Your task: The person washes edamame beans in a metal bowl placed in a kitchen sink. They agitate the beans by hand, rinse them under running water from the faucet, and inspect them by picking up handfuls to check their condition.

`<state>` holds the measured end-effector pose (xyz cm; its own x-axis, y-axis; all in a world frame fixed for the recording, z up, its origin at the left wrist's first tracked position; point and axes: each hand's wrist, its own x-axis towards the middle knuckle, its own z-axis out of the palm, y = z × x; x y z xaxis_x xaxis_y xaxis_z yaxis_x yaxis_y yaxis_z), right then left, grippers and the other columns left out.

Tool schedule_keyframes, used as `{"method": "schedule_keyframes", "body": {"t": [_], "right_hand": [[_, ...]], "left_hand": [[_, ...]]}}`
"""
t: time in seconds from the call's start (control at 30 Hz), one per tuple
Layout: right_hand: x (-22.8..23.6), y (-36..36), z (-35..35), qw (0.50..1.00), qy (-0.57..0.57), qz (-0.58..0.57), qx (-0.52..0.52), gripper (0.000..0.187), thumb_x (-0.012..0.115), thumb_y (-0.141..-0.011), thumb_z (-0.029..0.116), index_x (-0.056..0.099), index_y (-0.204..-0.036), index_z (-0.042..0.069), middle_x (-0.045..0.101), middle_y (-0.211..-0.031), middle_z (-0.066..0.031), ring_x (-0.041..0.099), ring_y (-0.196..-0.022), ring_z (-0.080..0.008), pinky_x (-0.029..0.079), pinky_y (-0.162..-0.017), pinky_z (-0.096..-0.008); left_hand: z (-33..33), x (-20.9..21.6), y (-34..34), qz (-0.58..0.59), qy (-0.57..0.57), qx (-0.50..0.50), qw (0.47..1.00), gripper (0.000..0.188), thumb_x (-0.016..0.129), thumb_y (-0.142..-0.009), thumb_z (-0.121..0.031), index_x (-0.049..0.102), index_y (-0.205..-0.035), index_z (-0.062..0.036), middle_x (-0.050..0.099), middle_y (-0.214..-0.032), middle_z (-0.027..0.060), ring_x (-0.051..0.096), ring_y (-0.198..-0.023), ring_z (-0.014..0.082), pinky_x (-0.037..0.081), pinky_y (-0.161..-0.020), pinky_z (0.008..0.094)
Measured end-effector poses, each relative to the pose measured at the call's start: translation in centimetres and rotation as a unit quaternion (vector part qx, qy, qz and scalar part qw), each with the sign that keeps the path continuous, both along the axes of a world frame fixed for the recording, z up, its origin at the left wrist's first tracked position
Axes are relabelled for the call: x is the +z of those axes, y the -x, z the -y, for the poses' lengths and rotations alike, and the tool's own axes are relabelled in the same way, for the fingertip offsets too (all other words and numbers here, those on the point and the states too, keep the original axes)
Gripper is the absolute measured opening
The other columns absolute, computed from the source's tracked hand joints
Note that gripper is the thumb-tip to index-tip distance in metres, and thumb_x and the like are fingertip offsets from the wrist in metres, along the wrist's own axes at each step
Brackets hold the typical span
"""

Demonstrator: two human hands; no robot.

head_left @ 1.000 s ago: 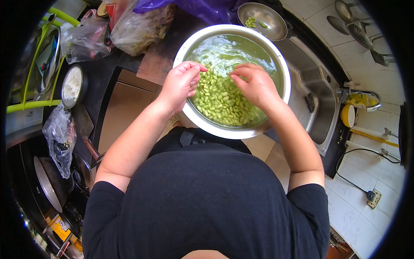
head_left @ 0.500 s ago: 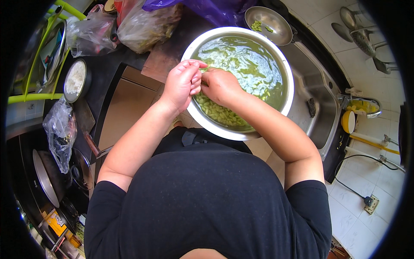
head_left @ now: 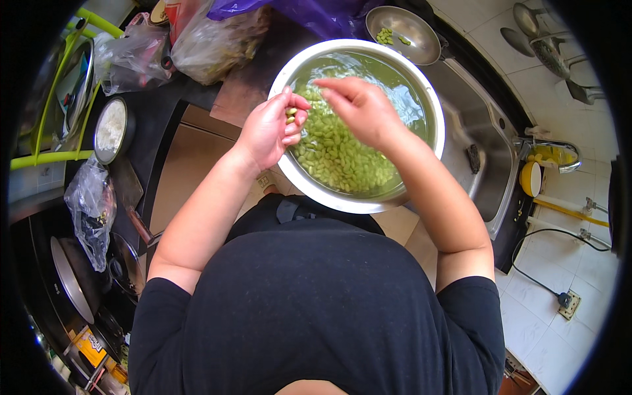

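A wide metal basin (head_left: 436, 135) holds greenish water with many shelled green beans (head_left: 342, 158) under it, thickest on the near side. At the basin's left rim, my left hand (head_left: 270, 128) is curled around a few green beans, which show between thumb and fingers. My right hand (head_left: 365, 112) is above the water, its thumb and fingertips pointing left with a small gap between them. I see nothing held in it, though the fingertips are slightly blurred.
Behind the basin a small metal pan (head_left: 415, 39) holds several beans. A steel sink (head_left: 477, 191) with a faucet (head_left: 571, 158) lies right. On the left are a bowl of white contents (head_left: 110, 130), a cleaver (head_left: 128, 181), plastic bags (head_left: 220, 46) and a green rack (head_left: 52, 158).
My right hand has risen from the water beside my left hand and moved right, its fingers parting. My left hand has loosened and turned, so the beans in it now show.
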<state>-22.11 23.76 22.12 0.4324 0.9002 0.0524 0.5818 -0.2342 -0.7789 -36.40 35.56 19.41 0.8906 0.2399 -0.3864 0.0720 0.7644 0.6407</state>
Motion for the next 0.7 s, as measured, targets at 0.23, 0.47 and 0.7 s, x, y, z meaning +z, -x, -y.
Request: {"method": "schedule_keyframes", "body": {"t": [0.23, 0.47, 0.7], "right_hand": [[-3.4, -6.7, 2.5, 0.962, 0.176, -0.144, -0.151, 0.042, 0.055, -0.079, 0.032, 0.056, -0.111, 0.003, 0.06, -0.098, -0.0143, 0.056, -0.095, -0.0231, 0.041, -0.084, -0.0309], [-6.4, -8.0, 3.0, 0.937, 0.231, -0.22, -0.143, 0.043, 0.055, -0.078, 0.03, 0.054, -0.109, 0.0, 0.06, -0.091, -0.0114, 0.054, -0.084, -0.019, 0.042, -0.076, -0.0311], [-6.0, -6.2, 3.0, 0.889, 0.287, -0.337, -0.117, 0.043, 0.053, -0.083, 0.031, 0.048, -0.114, 0.002, 0.056, -0.101, -0.0103, 0.054, -0.089, -0.0178, 0.043, -0.08, -0.0319]], "left_hand": [[0.5, -0.6, 0.5, 0.087, -0.013, 0.089, 0.992, 0.019, 0.041, -0.092, -0.019, 0.051, -0.085, -0.0038, 0.046, -0.073, 0.0021, 0.038, -0.057, 0.0077, 0.031, -0.05, 0.0208], [0.6, -0.8, 0.7, 0.097, -0.024, 0.07, 0.993, 0.02, 0.04, -0.092, -0.019, 0.052, -0.088, -0.0029, 0.047, -0.076, 0.0029, 0.04, -0.059, 0.0083, 0.034, -0.053, 0.0214], [0.6, -0.9, 0.8, 0.104, -0.031, 0.07, 0.992, 0.021, 0.04, -0.093, -0.019, 0.052, -0.089, -0.0024, 0.047, -0.076, 0.0028, 0.04, -0.06, 0.0077, 0.035, -0.054, 0.0213]]}}
